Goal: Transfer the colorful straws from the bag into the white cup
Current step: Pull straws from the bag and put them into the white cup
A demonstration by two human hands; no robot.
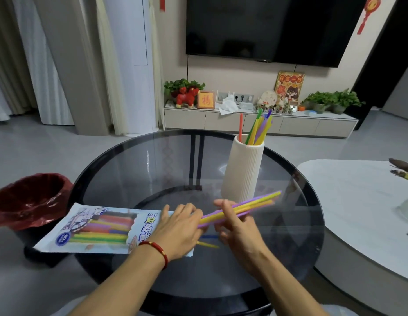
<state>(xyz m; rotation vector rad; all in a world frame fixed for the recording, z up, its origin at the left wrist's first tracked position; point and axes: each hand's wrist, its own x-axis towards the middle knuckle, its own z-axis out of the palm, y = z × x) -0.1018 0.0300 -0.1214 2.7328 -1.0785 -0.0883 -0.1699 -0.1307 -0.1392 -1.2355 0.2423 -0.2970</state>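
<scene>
A printed straw bag lies flat on the round glass table, at its left front, with colorful straws still inside. My left hand rests palm down on the bag's open right end. My right hand pinches a small bunch of purple, yellow and orange straws that points up and right. Behind them stands the ribbed white cup, which holds several upright straws. Two loose straws, one yellow and one blue, lie on the glass between my hands.
A bin with a red liner stands left of the table. A white low table curves along the right. A TV cabinet with plants and ornaments lines the far wall.
</scene>
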